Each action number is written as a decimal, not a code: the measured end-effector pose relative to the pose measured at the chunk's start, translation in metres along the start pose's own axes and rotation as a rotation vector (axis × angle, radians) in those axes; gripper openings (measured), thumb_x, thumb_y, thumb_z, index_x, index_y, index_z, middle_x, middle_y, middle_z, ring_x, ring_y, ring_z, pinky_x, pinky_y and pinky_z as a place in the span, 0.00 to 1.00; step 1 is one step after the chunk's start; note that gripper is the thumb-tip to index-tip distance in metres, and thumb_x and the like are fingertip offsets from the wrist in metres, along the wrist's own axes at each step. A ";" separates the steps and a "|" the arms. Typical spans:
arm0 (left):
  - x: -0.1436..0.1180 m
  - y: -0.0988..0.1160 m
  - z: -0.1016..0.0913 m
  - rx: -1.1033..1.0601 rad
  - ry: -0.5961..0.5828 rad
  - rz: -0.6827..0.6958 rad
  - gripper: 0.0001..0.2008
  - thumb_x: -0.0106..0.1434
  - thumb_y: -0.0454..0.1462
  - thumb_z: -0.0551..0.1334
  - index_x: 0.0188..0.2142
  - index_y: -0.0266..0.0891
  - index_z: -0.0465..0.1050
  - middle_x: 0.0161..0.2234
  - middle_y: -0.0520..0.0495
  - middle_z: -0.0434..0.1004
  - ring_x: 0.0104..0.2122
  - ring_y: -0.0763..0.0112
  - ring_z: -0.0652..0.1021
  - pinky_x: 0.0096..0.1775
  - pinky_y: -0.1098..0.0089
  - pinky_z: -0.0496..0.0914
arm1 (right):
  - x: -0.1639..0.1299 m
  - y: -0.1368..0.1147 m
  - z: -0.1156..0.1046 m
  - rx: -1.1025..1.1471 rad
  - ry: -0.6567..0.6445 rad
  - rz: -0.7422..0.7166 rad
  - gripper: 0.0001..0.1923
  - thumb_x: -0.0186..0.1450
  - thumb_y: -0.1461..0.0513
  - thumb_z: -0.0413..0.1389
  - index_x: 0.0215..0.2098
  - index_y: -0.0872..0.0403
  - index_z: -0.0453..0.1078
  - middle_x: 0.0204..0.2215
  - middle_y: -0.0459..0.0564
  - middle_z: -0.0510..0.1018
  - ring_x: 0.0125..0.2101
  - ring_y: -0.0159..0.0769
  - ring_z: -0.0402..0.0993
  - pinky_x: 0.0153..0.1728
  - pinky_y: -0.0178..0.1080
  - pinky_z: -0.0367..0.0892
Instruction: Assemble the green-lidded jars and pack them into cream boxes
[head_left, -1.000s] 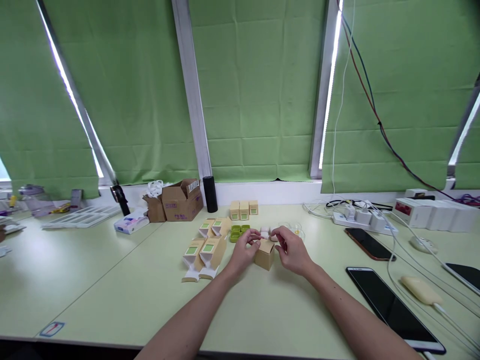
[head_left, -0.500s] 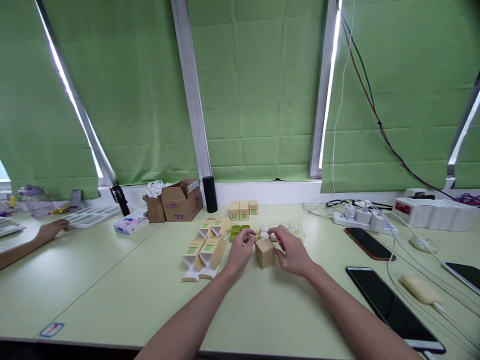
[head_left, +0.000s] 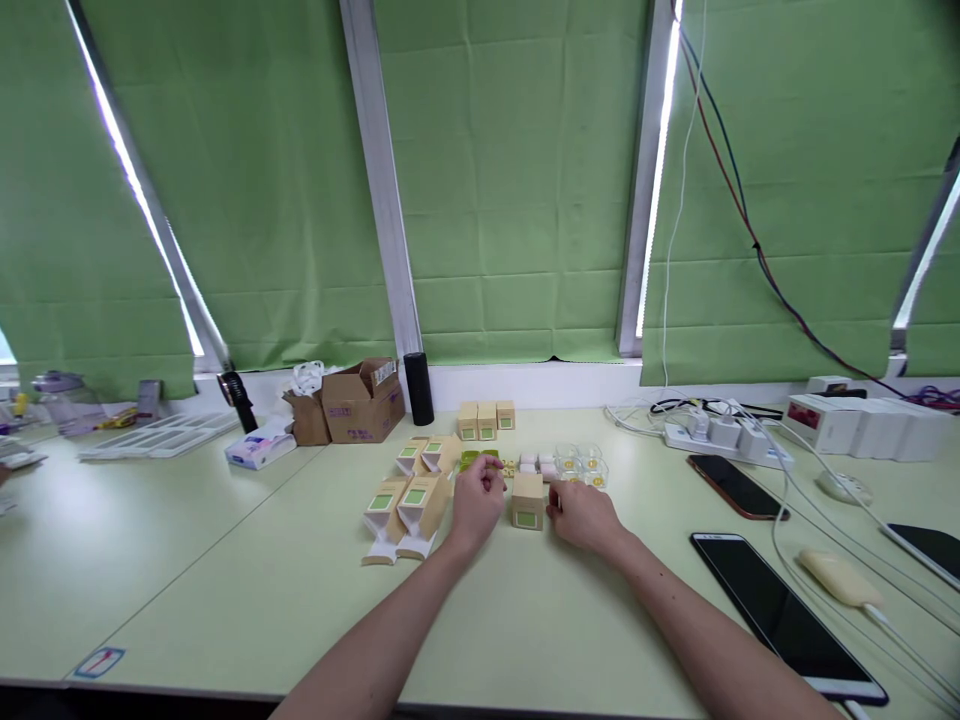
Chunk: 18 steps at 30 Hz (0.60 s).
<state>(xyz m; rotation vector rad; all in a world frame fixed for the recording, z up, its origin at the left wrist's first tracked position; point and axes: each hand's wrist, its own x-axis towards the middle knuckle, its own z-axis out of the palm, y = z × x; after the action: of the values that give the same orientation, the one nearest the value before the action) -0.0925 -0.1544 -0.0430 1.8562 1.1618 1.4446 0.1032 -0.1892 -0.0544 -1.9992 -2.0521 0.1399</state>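
A small closed kraft-paper box point(head_left: 527, 500) stands upright on the table between my hands, a green window on its front. My left hand point(head_left: 478, 500) is just left of it with the fingers curled in, and nothing shows in them. Close by the box's right side, my right hand point(head_left: 585, 515) has its fingers folded; I cannot tell if they touch it. Open kraft boxes point(head_left: 416, 505) with flaps out lie to the left. Behind my hands are green pieces point(head_left: 470, 457), partly hidden, small yellow patterned pieces point(head_left: 509, 467), pinkish-white blocks point(head_left: 538, 465) and clear round containers point(head_left: 581, 465).
Three closed kraft boxes point(head_left: 487, 420) stand farther back. A cardboard carton point(head_left: 364, 405), a black cylinder point(head_left: 419, 390) and a tissue pack point(head_left: 260, 446) are back left. Phones point(head_left: 784, 610), a power strip point(head_left: 724, 440) and loose white cables occupy the right side.
The small box has turned so its green window faces me. My hands have come off it, and the fingers have curled in. The other person's hand at left has drawn back from the white tray.
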 end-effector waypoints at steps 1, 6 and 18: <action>-0.001 0.002 0.000 0.024 -0.002 0.052 0.04 0.61 0.37 0.61 0.36 0.42 0.72 0.28 0.49 0.77 0.32 0.62 0.77 0.41 0.62 0.67 | 0.000 0.000 0.001 0.000 -0.001 0.001 0.06 0.65 0.62 0.57 0.40 0.51 0.74 0.39 0.56 0.83 0.39 0.47 0.80 0.32 0.38 0.60; -0.008 0.015 -0.004 0.234 -0.199 0.257 0.18 0.59 0.33 0.62 0.50 0.45 0.73 0.50 0.43 0.78 0.53 0.51 0.71 0.57 0.53 0.61 | 0.001 0.000 0.002 0.003 -0.010 0.005 0.06 0.64 0.62 0.57 0.39 0.51 0.75 0.38 0.56 0.83 0.38 0.47 0.81 0.33 0.39 0.63; 0.001 0.019 0.001 0.336 -0.505 0.290 0.29 0.52 0.32 0.66 0.56 0.46 0.72 0.52 0.41 0.77 0.54 0.45 0.68 0.57 0.50 0.59 | 0.001 0.001 0.005 -0.006 0.005 -0.004 0.06 0.65 0.61 0.57 0.39 0.51 0.75 0.38 0.56 0.83 0.37 0.47 0.81 0.34 0.40 0.63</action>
<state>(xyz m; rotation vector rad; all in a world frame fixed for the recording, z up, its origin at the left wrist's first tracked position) -0.0857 -0.1628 -0.0271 2.5171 0.9465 0.8533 0.1033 -0.1878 -0.0595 -1.9968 -2.0558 0.1286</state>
